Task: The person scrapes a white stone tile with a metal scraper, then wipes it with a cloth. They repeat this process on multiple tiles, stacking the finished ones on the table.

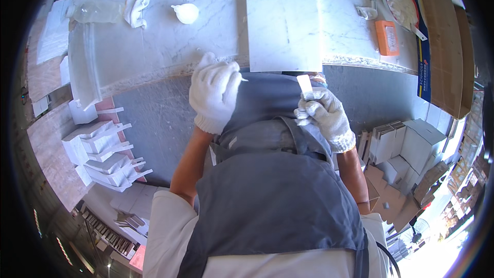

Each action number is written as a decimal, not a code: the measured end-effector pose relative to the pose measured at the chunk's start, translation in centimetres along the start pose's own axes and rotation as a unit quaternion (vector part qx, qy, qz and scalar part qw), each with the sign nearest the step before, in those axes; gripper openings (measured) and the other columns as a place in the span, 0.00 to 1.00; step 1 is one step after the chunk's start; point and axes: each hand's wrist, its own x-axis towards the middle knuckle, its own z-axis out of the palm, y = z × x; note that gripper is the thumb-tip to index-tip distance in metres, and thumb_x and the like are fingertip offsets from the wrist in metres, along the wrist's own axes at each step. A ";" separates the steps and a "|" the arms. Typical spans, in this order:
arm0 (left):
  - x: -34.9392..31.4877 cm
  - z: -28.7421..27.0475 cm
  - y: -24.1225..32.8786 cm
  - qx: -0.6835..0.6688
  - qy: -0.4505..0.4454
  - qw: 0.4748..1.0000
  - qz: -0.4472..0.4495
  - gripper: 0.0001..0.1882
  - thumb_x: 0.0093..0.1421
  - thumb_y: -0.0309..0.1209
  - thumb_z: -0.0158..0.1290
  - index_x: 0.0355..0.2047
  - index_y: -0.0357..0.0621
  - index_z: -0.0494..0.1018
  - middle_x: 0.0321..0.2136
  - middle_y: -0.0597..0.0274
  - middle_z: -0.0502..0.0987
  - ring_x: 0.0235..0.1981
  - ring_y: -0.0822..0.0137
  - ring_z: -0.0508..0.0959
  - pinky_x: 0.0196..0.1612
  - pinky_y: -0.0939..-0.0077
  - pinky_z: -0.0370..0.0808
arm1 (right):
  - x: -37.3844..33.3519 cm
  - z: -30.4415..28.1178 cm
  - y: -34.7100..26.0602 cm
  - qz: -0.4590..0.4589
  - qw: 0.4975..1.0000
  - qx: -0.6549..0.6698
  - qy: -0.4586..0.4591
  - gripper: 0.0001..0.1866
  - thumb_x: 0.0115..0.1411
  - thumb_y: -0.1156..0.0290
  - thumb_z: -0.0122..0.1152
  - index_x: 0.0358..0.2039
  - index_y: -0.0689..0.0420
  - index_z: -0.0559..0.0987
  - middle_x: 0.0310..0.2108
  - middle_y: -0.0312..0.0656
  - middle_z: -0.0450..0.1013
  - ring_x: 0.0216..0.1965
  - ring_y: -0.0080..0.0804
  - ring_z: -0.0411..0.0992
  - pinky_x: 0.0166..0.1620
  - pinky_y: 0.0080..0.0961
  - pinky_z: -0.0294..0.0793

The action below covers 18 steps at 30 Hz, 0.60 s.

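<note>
Both my hands wear white knitted gloves and are above my lap, near the front edge of a dusty marble-patterned worktop (154, 46). My left hand (215, 92) is raised by that edge, its fingers curled in. A thin white tip shows beside the fingers, but I cannot make out what it belongs to. My right hand (325, 116) pinches a small flat white strip (305, 85), like a spatula blade, which points up. Between and beyond the hands lies a smooth white marble-look panel (284, 20), its near end jutting slightly past the worktop edge.
On the worktop's left are a white round-bodied squeeze bottle (186, 14), a crumpled glove (137, 8) and a clear plastic bottle (99, 11). To the right are an orange box (387, 38), a red-rimmed round container of white material (400, 1) and a cardboard box (443, 46). White pieces (103, 146) are stacked lower left.
</note>
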 end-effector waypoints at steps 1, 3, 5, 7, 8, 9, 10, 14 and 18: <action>0.0 0.0 -0.2 0.017 0.014 1.000 -0.004 0.10 0.63 0.27 0.64 0.45 0.44 0.84 0.46 0.56 0.85 0.58 0.46 0.80 0.63 0.56 0.76 | -0.2 1.0 -0.5 -0.004 1.000 -0.011 0.008 0.09 0.74 0.72 0.59 0.52 0.55 0.79 0.46 0.43 0.82 0.46 0.40 0.82 0.50 0.33 0.83; 0.1 0.4 -1.7 0.041 0.042 0.998 -0.013 0.10 0.62 0.28 0.64 0.44 0.46 0.85 0.45 0.59 0.85 0.57 0.47 0.80 0.62 0.56 0.77 | 0.7 3.4 -1.2 -0.078 0.984 -0.155 0.027 0.07 0.73 0.76 0.57 0.49 0.57 0.80 0.46 0.42 0.82 0.46 0.35 0.81 0.51 0.33 0.82; 0.3 0.9 -2.6 0.054 0.075 0.996 -0.019 0.10 0.61 0.30 0.66 0.43 0.50 0.86 0.44 0.63 0.85 0.56 0.49 0.80 0.61 0.56 0.77 | 1.6 5.2 -2.2 -0.213 0.887 -0.406 0.048 0.07 0.70 0.80 0.59 0.46 0.57 0.81 0.47 0.42 0.82 0.47 0.37 0.82 0.52 0.32 0.81; 0.5 1.1 -3.5 0.060 0.085 0.994 -0.014 0.11 0.61 0.30 0.66 0.44 0.50 0.85 0.45 0.62 0.85 0.57 0.49 0.80 0.61 0.56 0.77 | 3.9 5.8 -3.5 -0.350 0.792 -0.499 0.034 0.07 0.63 0.79 0.66 0.40 0.55 0.81 0.51 0.46 0.82 0.57 0.51 0.78 0.60 0.38 0.77; 0.4 1.1 -3.6 0.060 0.089 0.994 -0.019 0.11 0.61 0.30 0.66 0.45 0.50 0.85 0.45 0.62 0.85 0.57 0.49 0.80 0.61 0.56 0.76 | 4.7 6.2 -4.0 -0.383 0.742 -0.549 0.039 0.07 0.61 0.77 0.68 0.40 0.55 0.80 0.53 0.47 0.81 0.59 0.54 0.77 0.62 0.41 0.76; 0.3 1.2 -3.8 0.060 0.096 0.993 -0.017 0.11 0.61 0.30 0.66 0.45 0.50 0.85 0.45 0.62 0.84 0.57 0.49 0.79 0.61 0.56 0.76 | 5.6 6.5 -4.4 -0.412 0.691 -0.593 0.042 0.08 0.60 0.76 0.70 0.39 0.54 0.80 0.55 0.47 0.81 0.62 0.57 0.75 0.64 0.44 0.74; 0.3 1.2 -3.9 0.058 0.092 0.994 -0.022 0.11 0.61 0.30 0.66 0.45 0.50 0.85 0.45 0.62 0.84 0.56 0.49 0.80 0.62 0.55 0.76 | 6.7 6.8 -4.5 -0.419 0.675 -0.606 0.046 0.08 0.60 0.74 0.70 0.39 0.54 0.80 0.56 0.47 0.80 0.63 0.58 0.74 0.65 0.46 0.73; -0.2 1.2 -4.0 0.062 0.095 0.993 -0.027 0.11 0.61 0.29 0.65 0.46 0.49 0.85 0.45 0.62 0.84 0.55 0.48 0.80 0.62 0.55 0.76 | 11.0 7.3 -4.8 -0.409 0.641 -0.648 0.047 0.10 0.61 0.66 0.68 0.41 0.53 0.81 0.62 0.47 0.75 0.68 0.60 0.67 0.68 0.50 0.70; -0.5 0.6 -4.2 0.054 0.104 0.993 -0.026 0.11 0.62 0.29 0.65 0.45 0.49 0.85 0.44 0.60 0.85 0.53 0.49 0.81 0.62 0.56 0.76 | 11.3 7.4 -4.2 -0.363 0.634 -0.682 0.034 0.11 0.64 0.64 0.64 0.43 0.56 0.82 0.67 0.48 0.70 0.73 0.60 0.60 0.70 0.50 0.67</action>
